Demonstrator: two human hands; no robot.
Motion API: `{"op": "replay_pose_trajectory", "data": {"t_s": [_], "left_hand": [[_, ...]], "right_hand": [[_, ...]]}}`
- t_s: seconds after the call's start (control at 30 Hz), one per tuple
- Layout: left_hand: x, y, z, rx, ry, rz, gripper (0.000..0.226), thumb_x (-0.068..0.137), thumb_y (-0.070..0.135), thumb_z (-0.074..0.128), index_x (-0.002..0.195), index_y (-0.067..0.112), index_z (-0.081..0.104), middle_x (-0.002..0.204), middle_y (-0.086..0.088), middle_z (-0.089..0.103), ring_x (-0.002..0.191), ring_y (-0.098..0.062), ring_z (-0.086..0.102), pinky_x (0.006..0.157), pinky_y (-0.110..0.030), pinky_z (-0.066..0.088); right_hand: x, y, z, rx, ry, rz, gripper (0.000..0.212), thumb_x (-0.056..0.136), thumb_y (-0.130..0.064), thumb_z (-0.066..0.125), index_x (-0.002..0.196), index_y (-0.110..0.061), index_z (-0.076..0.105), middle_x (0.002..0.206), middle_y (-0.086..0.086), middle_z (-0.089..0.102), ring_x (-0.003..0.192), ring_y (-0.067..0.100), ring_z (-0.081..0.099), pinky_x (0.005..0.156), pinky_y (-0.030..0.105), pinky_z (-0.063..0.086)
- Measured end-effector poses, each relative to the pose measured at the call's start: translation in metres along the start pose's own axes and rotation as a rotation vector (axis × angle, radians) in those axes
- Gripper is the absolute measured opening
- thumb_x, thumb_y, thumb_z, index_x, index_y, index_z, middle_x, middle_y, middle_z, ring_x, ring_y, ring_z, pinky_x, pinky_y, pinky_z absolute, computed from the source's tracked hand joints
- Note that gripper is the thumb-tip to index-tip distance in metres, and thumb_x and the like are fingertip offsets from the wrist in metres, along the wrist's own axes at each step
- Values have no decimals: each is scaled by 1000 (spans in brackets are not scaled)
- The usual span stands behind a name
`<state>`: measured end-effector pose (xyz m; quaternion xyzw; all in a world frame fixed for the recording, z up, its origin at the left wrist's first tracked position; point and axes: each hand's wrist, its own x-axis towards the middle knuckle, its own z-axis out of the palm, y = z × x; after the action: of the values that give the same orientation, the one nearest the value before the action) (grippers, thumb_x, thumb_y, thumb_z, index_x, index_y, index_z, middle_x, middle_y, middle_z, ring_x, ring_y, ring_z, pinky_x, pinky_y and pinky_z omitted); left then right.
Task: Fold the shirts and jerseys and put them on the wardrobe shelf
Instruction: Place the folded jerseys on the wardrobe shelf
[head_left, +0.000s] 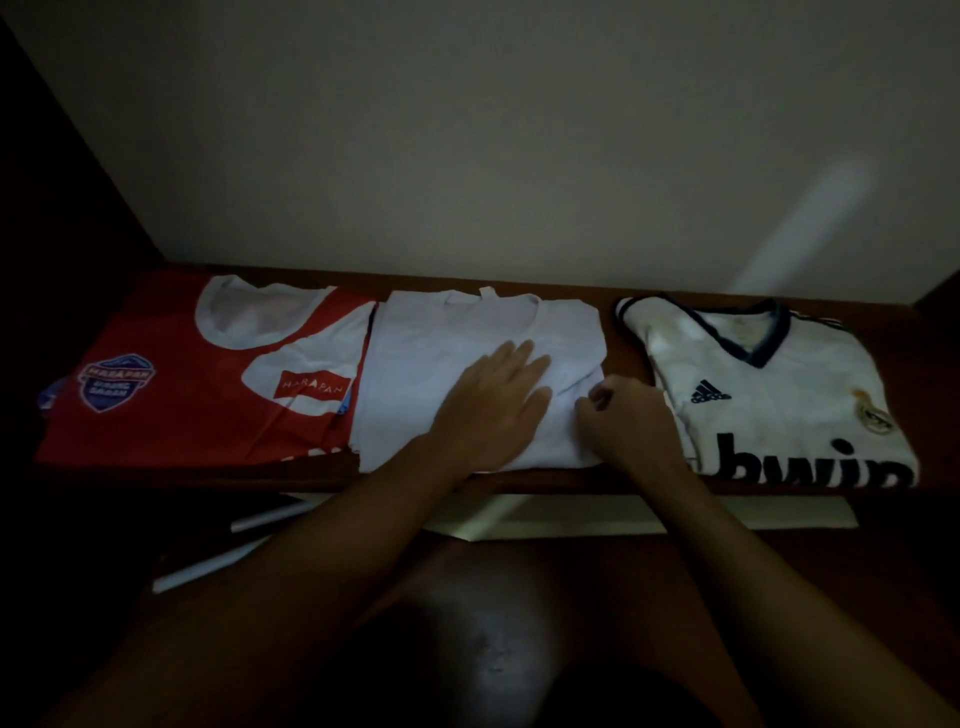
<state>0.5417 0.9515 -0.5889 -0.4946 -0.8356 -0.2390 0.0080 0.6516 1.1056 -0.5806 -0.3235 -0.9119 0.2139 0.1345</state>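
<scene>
The red jersey, left of the plain white shirt, reads "HARAPAN" on a red patch at its chest and again on a blue shield badge. Right of that shirt, the white jersey shows an adidas logo, a club crest and large dark letters "bwin".

Three folded tops in row on wardrobe shelf: red jersey left, plain white shirt middle, white football jersey right, collars toward back wall
</scene>
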Motion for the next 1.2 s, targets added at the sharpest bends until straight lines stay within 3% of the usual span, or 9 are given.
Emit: {"op": "replay_pose_trajectory", "data": {"t_s": [0.2, 0.4, 0.6, 0.8, 0.93, 1.0, 1.07, 1.13, 1.2], "left_hand": [[-2, 4, 25, 97, -145, -27, 56, 108, 45, 18, 161, 26, 15, 168, 1, 12, 155, -17, 3, 123, -39, -2], [-1, 4, 23, 149, -205, -52, 61, 106, 52, 10, 161, 26, 9, 169, 3, 4, 155, -15, -4, 124, -39, -5], [7, 8, 21, 72, -194, -95, 61, 105, 54, 14, 160, 29, 16, 168, 4, 9, 155, -16, -1, 125, -44, -3], [1, 7, 36, 272, -230, -27, 66, 101, 64, 10, 160, 34, 5, 169, 4, 1, 155, -21, -4, 124, -53, -1], [19, 19, 26, 175, -219, -81, 66, 98, 66, 23, 156, 34, 26, 167, 1, 16, 154, -25, 9, 122, -55, 9], [29, 26, 24, 169, -146, -118, 64, 97, 65, 23, 153, 36, 32, 166, -2, 20, 153, -30, 10, 122, -56, 9], [32, 26, 27, 233, -146, -169, 65, 98, 68, 20, 156, 41, 19, 169, -1, 4, 154, -36, -4, 120, -61, -3], [27, 21, 33, 280, -189, -230, 71, 94, 76, 14, 157, 46, 6, 169, 2, -8, 152, -41, -14, 116, -66, -11], [22, 18, 38, 282, -212, -276, 75, 89, 81, 8, 156, 49, -2, 168, 4, -11, 151, -42, -15, 114, -69, -12]], "right_hand": [[-17, 5, -3, 40, -14, 25, 17, 90, -32, 66, 87, -18, 76, 84, -1, 73, 80, 17, 67, 76, 39, 57], [-29, 14, -14, 236, 39, 195, 31, 85, -31, 64, 58, -13, 61, 58, 1, 60, 57, 16, 58, 60, 34, 51], [-31, 16, -13, 165, 34, 167, 33, 96, -44, 57, 71, -23, 63, 68, -8, 63, 67, 11, 61, 66, 30, 50], [-31, 25, -10, 123, -32, 146, 29, 98, -41, 58, 80, -20, 64, 74, -4, 64, 75, 15, 62, 69, 30, 46], [-29, 37, -21, 146, 108, -21, 26, 101, -38, 56, 83, -20, 63, 76, -6, 62, 71, 9, 60, 65, 29, 46], [-16, 50, -32, -18, 285, -118, 24, 101, -37, 54, 99, -17, 67, 94, 1, 64, 86, 18, 60, 75, 35, 48], [5, 71, -39, -251, 337, -87, 38, 100, -42, 51, 127, -18, 63, 128, 10, 62, 116, 31, 56, 91, 46, 43], [23, 91, -40, -386, 206, 3, 56, 100, -51, 45, 151, -27, 44, 157, 12, 40, 144, 40, 33, 107, 60, 31], [33, 100, -32, -403, -29, 98, 62, 103, -58, 30, 160, -37, 17, 169, 7, 11, 154, 40, 3, 117, 69, 8]]}}
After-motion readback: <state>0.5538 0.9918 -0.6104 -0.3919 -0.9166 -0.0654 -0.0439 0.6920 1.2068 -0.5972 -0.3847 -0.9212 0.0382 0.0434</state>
